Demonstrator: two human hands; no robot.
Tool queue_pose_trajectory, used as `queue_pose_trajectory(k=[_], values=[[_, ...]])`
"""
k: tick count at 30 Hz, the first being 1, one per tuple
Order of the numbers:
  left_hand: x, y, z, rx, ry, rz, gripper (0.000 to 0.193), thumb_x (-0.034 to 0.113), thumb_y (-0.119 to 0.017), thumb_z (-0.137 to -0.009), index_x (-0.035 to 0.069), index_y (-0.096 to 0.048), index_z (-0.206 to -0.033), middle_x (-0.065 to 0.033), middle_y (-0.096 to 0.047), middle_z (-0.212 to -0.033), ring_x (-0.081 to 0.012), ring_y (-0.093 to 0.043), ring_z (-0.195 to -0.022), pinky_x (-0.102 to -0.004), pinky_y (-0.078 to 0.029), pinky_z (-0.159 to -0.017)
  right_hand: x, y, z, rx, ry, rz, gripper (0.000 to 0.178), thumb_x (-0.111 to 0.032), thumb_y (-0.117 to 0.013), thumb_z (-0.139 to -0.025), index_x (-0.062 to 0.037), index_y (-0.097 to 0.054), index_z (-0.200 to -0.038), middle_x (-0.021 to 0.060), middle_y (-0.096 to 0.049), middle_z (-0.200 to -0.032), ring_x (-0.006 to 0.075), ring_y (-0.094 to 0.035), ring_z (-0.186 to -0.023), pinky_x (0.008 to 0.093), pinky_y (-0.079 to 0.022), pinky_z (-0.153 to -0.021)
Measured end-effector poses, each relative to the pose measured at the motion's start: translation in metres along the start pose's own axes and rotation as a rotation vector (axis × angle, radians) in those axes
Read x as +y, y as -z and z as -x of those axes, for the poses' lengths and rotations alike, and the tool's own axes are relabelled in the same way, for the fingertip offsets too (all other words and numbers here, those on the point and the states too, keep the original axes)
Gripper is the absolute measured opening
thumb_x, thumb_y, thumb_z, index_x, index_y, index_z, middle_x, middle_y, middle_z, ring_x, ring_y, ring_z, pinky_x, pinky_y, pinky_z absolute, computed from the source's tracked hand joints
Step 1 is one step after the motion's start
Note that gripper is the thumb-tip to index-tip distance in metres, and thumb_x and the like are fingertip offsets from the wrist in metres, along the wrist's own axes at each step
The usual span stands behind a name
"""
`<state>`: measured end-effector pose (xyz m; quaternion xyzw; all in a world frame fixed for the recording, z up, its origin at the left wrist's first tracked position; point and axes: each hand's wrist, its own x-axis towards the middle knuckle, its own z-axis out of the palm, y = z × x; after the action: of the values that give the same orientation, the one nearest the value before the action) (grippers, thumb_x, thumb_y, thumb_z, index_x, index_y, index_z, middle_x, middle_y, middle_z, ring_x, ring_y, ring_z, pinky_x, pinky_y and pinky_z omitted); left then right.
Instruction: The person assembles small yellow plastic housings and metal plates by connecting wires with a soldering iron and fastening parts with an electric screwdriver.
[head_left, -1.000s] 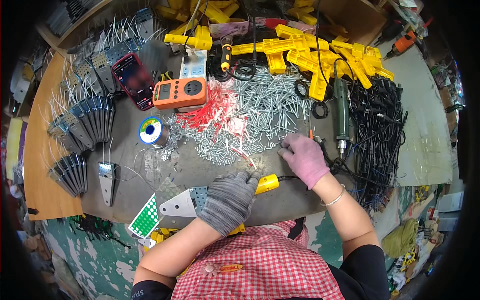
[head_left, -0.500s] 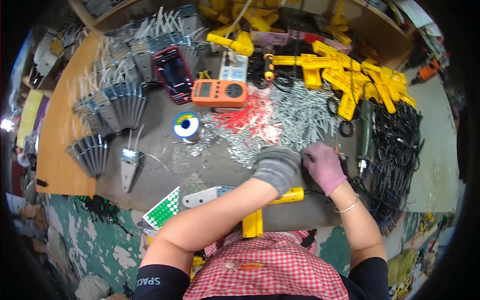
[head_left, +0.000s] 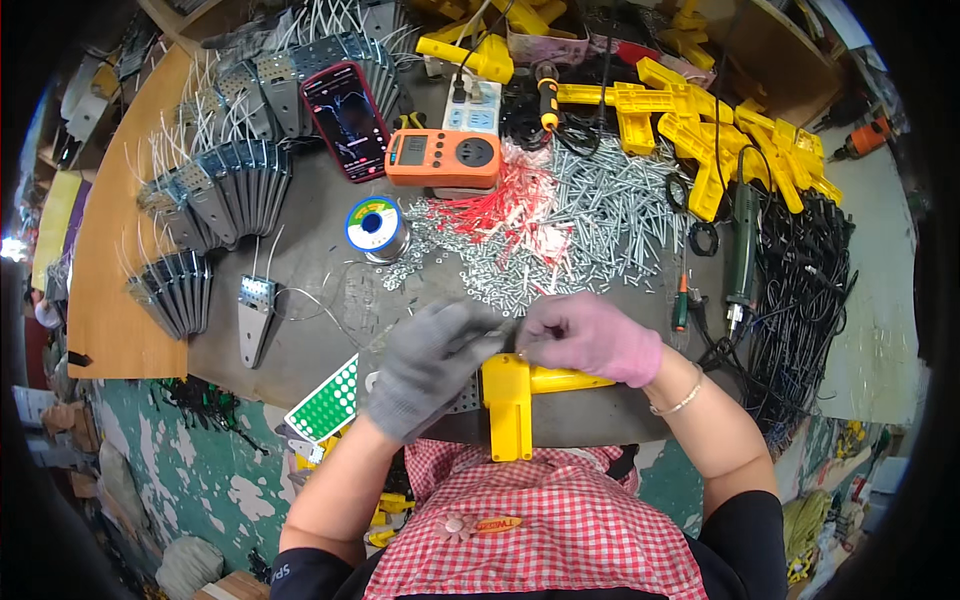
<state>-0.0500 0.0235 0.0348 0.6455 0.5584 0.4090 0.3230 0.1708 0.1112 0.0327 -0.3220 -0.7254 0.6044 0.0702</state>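
My left hand (head_left: 425, 365), in a grey glove, has its fingers drawn together at the upper left of a yellow plastic housing (head_left: 510, 395). My right hand (head_left: 595, 340), in a pink glove, pinches just above the housing's upper edge, its fingertips almost meeting the left ones. Whatever the fingers hold is too small and dark to make out. The T-shaped housing lies at the front edge of the table, one arm reaching right under my right hand. A perforated metal plate (head_left: 466, 398) shows partly beneath my left hand.
Beyond my hands lie heaped screws (head_left: 615, 215), red and white wires (head_left: 510, 205) and small nuts. A solder spool (head_left: 374, 230), orange meter (head_left: 442, 160) and phone (head_left: 345, 120) stand left of them. Yellow housings (head_left: 690, 130), a power screwdriver (head_left: 742, 250) and black cables (head_left: 800, 300) occupy the right.
My left hand has drawn back left from the screw pile. My right hand has moved left and nearer, to the yellow housing, which now lies more in view between both hands.
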Motion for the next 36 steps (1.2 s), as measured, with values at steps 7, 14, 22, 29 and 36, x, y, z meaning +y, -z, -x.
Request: queue_pose_trajectory(k=[7, 14, 22, 29, 36], values=[[0.000, 0.004, 0.066, -0.118, -0.140, -0.054, 0.027, 0.021, -0.088, -0.074, 0.009, -0.075, -0.095, -0.0045, -0.068, -0.087, -0.0241, -0.067, -0.082, -0.0336, -0.054, -0.072, 0.007, -0.003, -0.011, -0.101, 0.021, -0.043, 0.025, -0.021, -0.069, -0.086, -0.0002, -0.073, -0.100, 0.0093, -0.073, -0.092, 0.0153, -0.067, -0.085, 0.0300, -0.053, -0.080], [-0.009, -0.028, 0.105, -0.130, -0.427, -0.280, 0.026, 0.028, -0.085, -0.074, 0.014, -0.069, -0.089, -0.0014, -0.064, -0.081, -0.0232, -0.064, -0.077, -0.0417, -0.047, -0.072, 0.004, -0.008, -0.015, -0.101, 0.047, -0.004, 0.023, -0.019, -0.068, -0.088, 0.0007, -0.073, -0.099, 0.0096, -0.072, -0.091, 0.0165, -0.068, -0.087, 0.0307, -0.053, -0.082], [-0.012, -0.026, 0.112, -0.089, -0.498, -0.431, 0.036, 0.030, -0.091, -0.071, 0.019, -0.064, -0.092, 0.0032, -0.062, -0.082, -0.0198, -0.061, -0.074, -0.0382, -0.046, -0.069, -0.009, -0.024, 0.024, 0.013, 0.240, 0.248, 0.013, -0.017, -0.071, -0.082, -0.0069, -0.071, -0.090, 0.0081, -0.067, -0.082, 0.0238, -0.067, -0.079, 0.0344, -0.054, -0.072], [-0.025, -0.017, 0.115, -0.226, -0.559, -0.377, 0.034, 0.027, -0.089, -0.071, 0.019, -0.067, -0.095, 0.0039, -0.061, -0.081, -0.0197, -0.060, -0.076, -0.0390, -0.047, -0.069, -0.010, -0.089, 0.080, -0.053, 0.361, 0.685, 0.011, -0.019, -0.068, -0.084, -0.0094, -0.065, -0.088, 0.0067, -0.060, -0.085, 0.0258, -0.064, -0.082, 0.0373, -0.056, -0.067], [-0.004, 0.009, 0.080, -0.199, -0.197, 0.002, 0.029, 0.018, -0.088, -0.074, 0.013, -0.072, -0.098, -0.0035, -0.067, -0.089, -0.0229, -0.066, -0.079, -0.0336, -0.052, -0.069, -0.008, -0.091, 0.079, -0.040, 0.312, 0.721, 0.011, -0.020, -0.067, -0.082, -0.0091, -0.063, -0.084, 0.0070, -0.060, -0.086, 0.0258, -0.065, -0.086, 0.0389, -0.057, -0.066]])
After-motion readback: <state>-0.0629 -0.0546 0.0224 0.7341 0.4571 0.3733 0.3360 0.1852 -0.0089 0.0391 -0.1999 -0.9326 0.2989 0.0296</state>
